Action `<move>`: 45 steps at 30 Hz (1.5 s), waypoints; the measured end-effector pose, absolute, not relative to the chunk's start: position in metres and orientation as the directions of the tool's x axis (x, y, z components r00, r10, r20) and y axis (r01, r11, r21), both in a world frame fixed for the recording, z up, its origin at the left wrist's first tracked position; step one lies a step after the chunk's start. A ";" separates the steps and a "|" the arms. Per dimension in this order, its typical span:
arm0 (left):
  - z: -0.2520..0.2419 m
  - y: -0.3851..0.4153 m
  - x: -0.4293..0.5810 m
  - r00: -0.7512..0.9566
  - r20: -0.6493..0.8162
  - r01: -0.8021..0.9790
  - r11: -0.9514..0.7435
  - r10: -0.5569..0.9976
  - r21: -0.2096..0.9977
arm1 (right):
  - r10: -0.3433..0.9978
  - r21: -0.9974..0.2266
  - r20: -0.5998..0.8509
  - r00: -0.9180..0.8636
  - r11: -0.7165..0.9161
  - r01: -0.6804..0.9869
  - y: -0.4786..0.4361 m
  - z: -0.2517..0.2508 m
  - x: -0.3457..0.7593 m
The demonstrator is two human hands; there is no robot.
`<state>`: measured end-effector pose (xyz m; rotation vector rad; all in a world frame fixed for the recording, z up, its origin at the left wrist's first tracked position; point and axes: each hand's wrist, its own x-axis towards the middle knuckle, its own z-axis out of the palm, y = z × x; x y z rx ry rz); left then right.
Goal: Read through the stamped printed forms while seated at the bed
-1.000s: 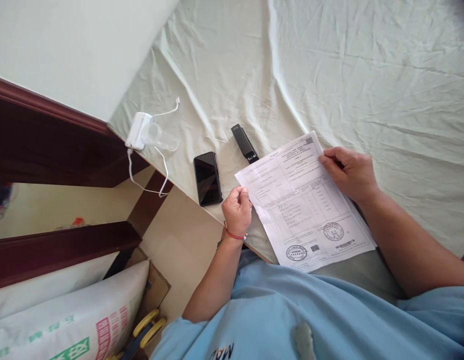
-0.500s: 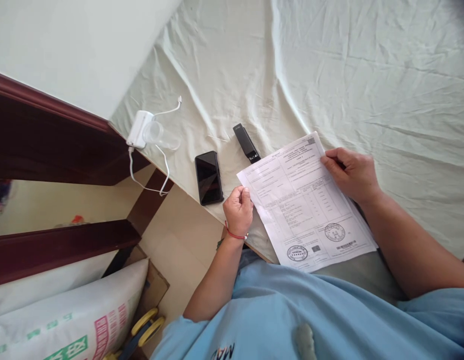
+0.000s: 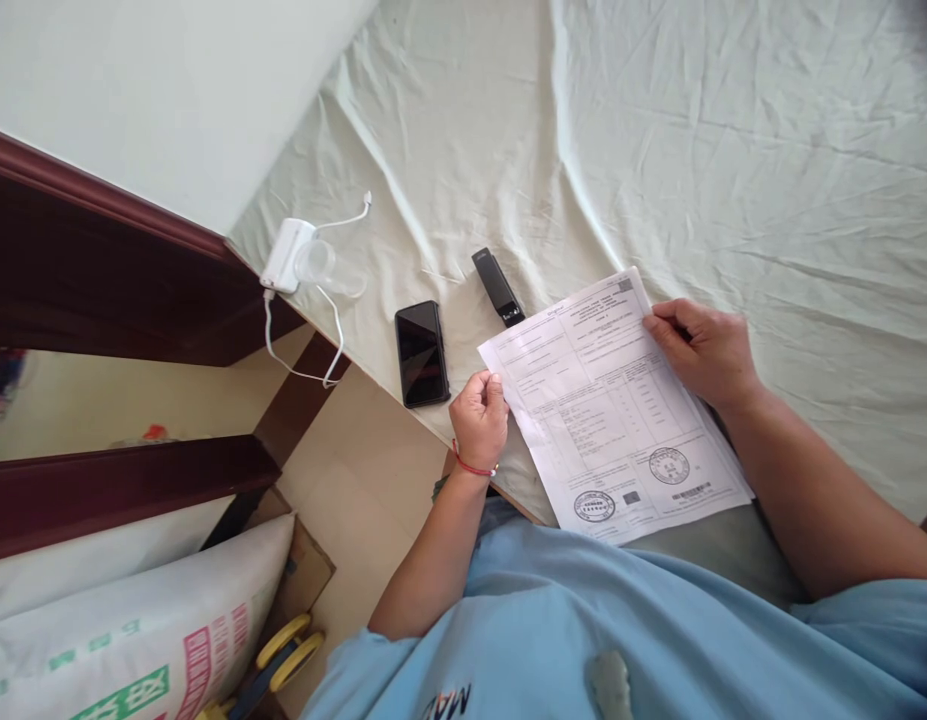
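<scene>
Between my two hands is a printed paper form (image 3: 598, 410), tilted, with text boxes, two round stamps and a barcode near its lower edge. More than one sheet seems to lie in the stack. My left hand (image 3: 479, 415), a red string on its wrist, pinches the left edge between thumb and curled fingers. On the opposite edge, my right hand (image 3: 707, 350) grips the paper near its upper right corner. A black stapler (image 3: 497, 287) lies just beyond the top edge, its near end close to the paper. Left of it rests a black smartphone (image 3: 422, 354).
A pale green cloth (image 3: 463, 130) covers the surface. At its left edge sit a white charger (image 3: 287, 255) with a cable and a clear plastic cup (image 3: 332, 268). Dark red wooden rails (image 3: 110, 250) stand at left, above a white printed sack (image 3: 155, 620) and yellow-rimmed spools (image 3: 290, 650).
The view has shifted slightly, so the phone, stapler and charger appear a little further right. Both hands keep their hold on the paper, which has hardly moved.
</scene>
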<state>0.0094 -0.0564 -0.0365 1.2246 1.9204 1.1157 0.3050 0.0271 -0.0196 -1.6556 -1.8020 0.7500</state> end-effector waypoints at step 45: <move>-0.040 -0.056 0.010 -0.390 0.022 0.492 0.188 0.920 0.850 | 0.989 -0.717 0.127 -0.071 0.141 0.683 0.030 -0.026 0.305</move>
